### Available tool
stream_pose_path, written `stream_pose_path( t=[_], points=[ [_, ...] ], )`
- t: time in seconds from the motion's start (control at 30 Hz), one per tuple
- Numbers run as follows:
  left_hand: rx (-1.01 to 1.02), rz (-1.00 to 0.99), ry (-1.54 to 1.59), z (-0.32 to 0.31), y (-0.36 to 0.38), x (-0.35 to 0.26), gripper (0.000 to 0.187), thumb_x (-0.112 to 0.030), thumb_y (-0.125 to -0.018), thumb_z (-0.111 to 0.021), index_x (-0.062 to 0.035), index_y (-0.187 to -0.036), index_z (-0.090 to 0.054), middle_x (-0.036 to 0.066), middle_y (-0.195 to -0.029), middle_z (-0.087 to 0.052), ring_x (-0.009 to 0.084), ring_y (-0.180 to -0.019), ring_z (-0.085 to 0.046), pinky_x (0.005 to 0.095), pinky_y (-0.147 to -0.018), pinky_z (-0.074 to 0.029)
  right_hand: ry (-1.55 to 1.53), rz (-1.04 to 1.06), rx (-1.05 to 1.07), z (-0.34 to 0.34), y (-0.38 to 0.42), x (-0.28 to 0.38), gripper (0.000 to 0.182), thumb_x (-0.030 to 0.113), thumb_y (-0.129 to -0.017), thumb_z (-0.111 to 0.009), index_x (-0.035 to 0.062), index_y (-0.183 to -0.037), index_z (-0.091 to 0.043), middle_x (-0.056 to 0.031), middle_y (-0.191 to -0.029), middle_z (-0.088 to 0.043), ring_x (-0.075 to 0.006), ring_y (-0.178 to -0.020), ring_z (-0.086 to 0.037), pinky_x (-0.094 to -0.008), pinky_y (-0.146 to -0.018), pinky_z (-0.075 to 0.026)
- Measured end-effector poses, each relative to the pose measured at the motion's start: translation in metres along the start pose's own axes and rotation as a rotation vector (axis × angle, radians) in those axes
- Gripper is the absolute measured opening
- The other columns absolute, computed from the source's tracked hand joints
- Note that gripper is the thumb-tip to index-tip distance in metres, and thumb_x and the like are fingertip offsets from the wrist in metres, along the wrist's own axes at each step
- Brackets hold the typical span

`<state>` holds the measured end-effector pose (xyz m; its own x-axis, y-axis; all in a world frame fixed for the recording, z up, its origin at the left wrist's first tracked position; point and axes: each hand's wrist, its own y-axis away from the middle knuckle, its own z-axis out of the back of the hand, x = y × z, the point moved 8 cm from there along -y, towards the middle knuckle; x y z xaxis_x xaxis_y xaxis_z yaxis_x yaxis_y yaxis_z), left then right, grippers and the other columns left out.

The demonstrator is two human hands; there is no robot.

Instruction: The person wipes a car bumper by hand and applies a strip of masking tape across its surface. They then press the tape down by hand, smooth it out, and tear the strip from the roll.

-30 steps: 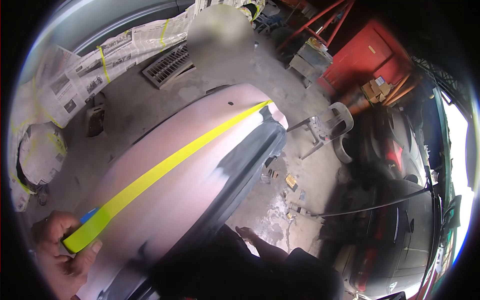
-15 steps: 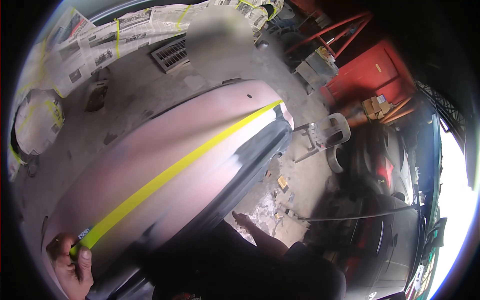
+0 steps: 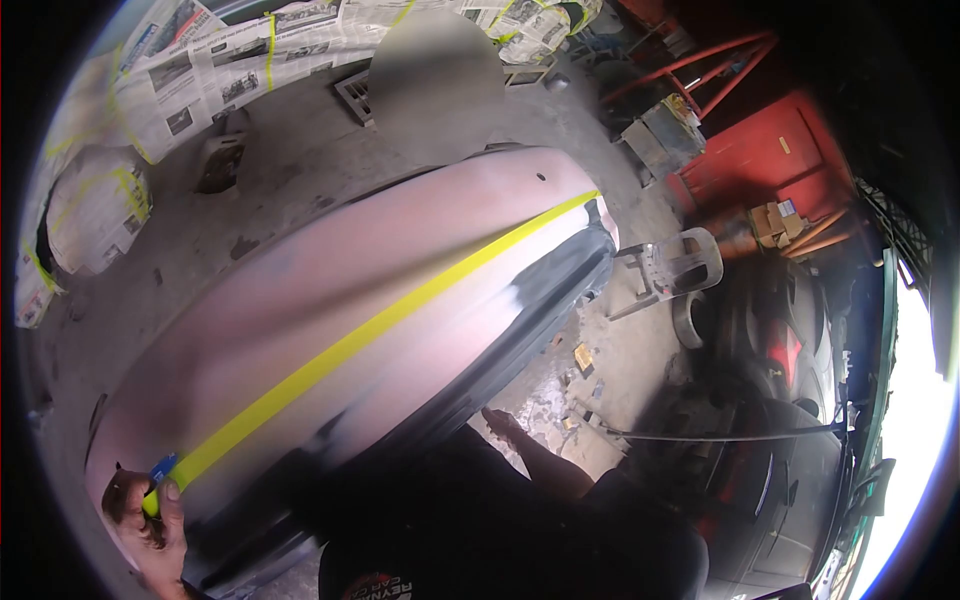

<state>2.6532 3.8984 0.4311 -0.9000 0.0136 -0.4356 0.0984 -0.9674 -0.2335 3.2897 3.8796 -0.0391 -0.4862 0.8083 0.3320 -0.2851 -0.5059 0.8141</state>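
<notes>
A long pink and white panel (image 3: pixel 330 270), like a car bumper, lies diagonally, with dark grey areas on its lower right side. A yellow-green tape strip (image 3: pixel 390 318) runs along it from the far right tip down to the lower left. There my left hand (image 3: pixel 150 520) is closed around the tape roll (image 3: pixel 153 500), with something blue beside its thumb. My right hand (image 3: pixel 505 428) hangs beside the panel's lower right edge, small in view, its fingers loosely extended and nothing visible in them.
Newspaper-masked surfaces (image 3: pixel 220 75) stand at the upper left. A grey chair (image 3: pixel 665 270) is past the panel's far end. Red panels (image 3: pixel 755 150), a cardboard box (image 3: pixel 775 222) and a dark car (image 3: pixel 770 480) are on the right. Scraps lie on the concrete floor (image 3: pixel 560 400).
The view has shifted, so the panel's far end and the surroundings appear further right. More of the blue item shows at my left hand, which still holds the roll.
</notes>
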Motion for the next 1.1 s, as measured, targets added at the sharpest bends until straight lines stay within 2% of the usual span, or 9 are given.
stream_pose_path(
  t=[0.17, 0.27, 0.37, 0.47, 0.83, 0.9, 0.97, 1.03, 1.1],
  points=[
    [-0.108, -0.027, -0.095, -0.010, -0.003, -0.005, 0.024, -0.015, -0.086, -0.068, -0.0002, -0.079, -0.051, 0.014, -0.070, -0.048, 0.0334, -0.064, -0.047, 0.0430, -0.061, -0.036, 0.017, 0.022, -0.036, 0.004, -0.001, 0.005, 0.078, 0.075, -0.089, -0.046, 0.0020, -0.104, -0.070, -0.0102, -0.090, -0.066, -0.0217, -0.089, -0.059, -0.0400, -0.085, -0.046],
    [-0.167, -0.083, -0.145, -0.007, -0.004, -0.016, 0.024, -0.014, -0.083, -0.071, -0.0008, -0.077, -0.051, 0.014, -0.069, -0.050, 0.0350, -0.064, -0.048, 0.0438, -0.062, -0.038, 0.039, 0.042, 0.062, 0.003, -0.006, 0.007, 0.067, 0.071, -0.089, -0.050, 0.0111, -0.116, -0.064, -0.0016, -0.090, -0.062, -0.0153, -0.082, -0.057, -0.0374, -0.070, -0.049],
    [-0.188, -0.050, -0.187, -0.006, -0.003, -0.021, 0.024, -0.012, -0.080, -0.074, -0.0017, -0.076, -0.053, 0.014, -0.070, -0.053, 0.0365, -0.064, -0.049, 0.0439, -0.064, -0.040, 0.066, 0.046, 0.003, 0.010, -0.003, 0.011, 0.065, 0.069, -0.090, -0.051, 0.0111, -0.115, -0.064, -0.0017, -0.089, -0.062, -0.0152, -0.082, -0.057, -0.0366, -0.069, -0.048],
    [-0.184, -0.012, -0.164, -0.008, 0.002, -0.019, 0.021, -0.012, -0.077, -0.077, -0.0031, -0.077, -0.057, 0.015, -0.077, -0.063, 0.0361, -0.068, -0.055, 0.0440, -0.066, -0.043, 0.129, 0.001, -0.033, 0.011, -0.011, 0.004, 0.063, 0.068, -0.090, -0.051, 0.0119, -0.117, -0.064, -0.0020, -0.093, -0.063, -0.0161, -0.085, -0.059, -0.0378, -0.072, -0.049],
    [-0.189, -0.057, -0.240, -0.003, -0.005, -0.036, 0.024, -0.016, -0.072, -0.082, -0.0051, -0.077, -0.062, 0.014, -0.074, -0.067, 0.0348, -0.071, -0.064, 0.0463, -0.080, -0.051, 0.084, -0.084, 0.041, 0.008, 0.000, 0.005, 0.067, 0.065, -0.094, -0.046, 0.0100, -0.133, -0.053, -0.0095, -0.119, -0.065, -0.0246, -0.101, -0.064, -0.0443, -0.082, -0.051],
    [-0.192, -0.031, -0.218, 0.001, -0.008, -0.040, 0.023, -0.016, -0.072, -0.083, -0.0052, -0.078, -0.064, 0.013, -0.074, -0.069, 0.0335, -0.071, -0.067, 0.0433, -0.078, -0.051, 0.061, -0.096, 0.024, 0.008, 0.000, 0.002, 0.068, 0.066, -0.094, -0.046, 0.0096, -0.133, -0.052, -0.0104, -0.119, -0.065, -0.0252, -0.102, -0.064, -0.0446, -0.082, -0.051],
    [-0.190, -0.043, -0.234, 0.002, -0.008, -0.043, 0.021, -0.016, -0.072, -0.083, -0.0049, -0.079, -0.066, 0.014, -0.075, -0.070, 0.0334, -0.071, -0.067, 0.0419, -0.077, -0.051, 0.040, -0.058, -0.027, 0.011, -0.011, -0.006, 0.081, 0.080, -0.086, -0.044, 0.0083, -0.119, -0.063, -0.0034, -0.095, -0.062, -0.0174, -0.084, -0.059, -0.0374, -0.070, -0.049],
    [-0.193, -0.034, -0.240, 0.000, -0.007, -0.042, 0.022, -0.016, -0.072, -0.083, -0.0044, -0.076, -0.065, 0.013, -0.074, -0.069, 0.0334, -0.072, -0.067, 0.0416, -0.078, -0.051, 0.065, -0.085, 0.026, 0.004, -0.022, -0.010, 0.082, 0.080, -0.086, -0.043, 0.0085, -0.121, -0.062, -0.0035, -0.096, -0.063, -0.0179, -0.085, -0.060, -0.0393, -0.071, -0.049],
    [-0.154, -0.003, -0.243, -0.002, -0.006, -0.042, 0.022, -0.017, -0.073, -0.083, -0.0039, -0.076, -0.065, 0.013, -0.074, -0.070, 0.0330, -0.074, -0.067, 0.0418, -0.080, -0.050, 0.004, -0.076, 0.003, 0.006, -0.014, -0.005, 0.065, 0.067, -0.094, -0.047, 0.0098, -0.122, -0.058, -0.0058, -0.102, -0.064, -0.0184, -0.086, -0.058, -0.0390, -0.072, -0.046]
  ],
)
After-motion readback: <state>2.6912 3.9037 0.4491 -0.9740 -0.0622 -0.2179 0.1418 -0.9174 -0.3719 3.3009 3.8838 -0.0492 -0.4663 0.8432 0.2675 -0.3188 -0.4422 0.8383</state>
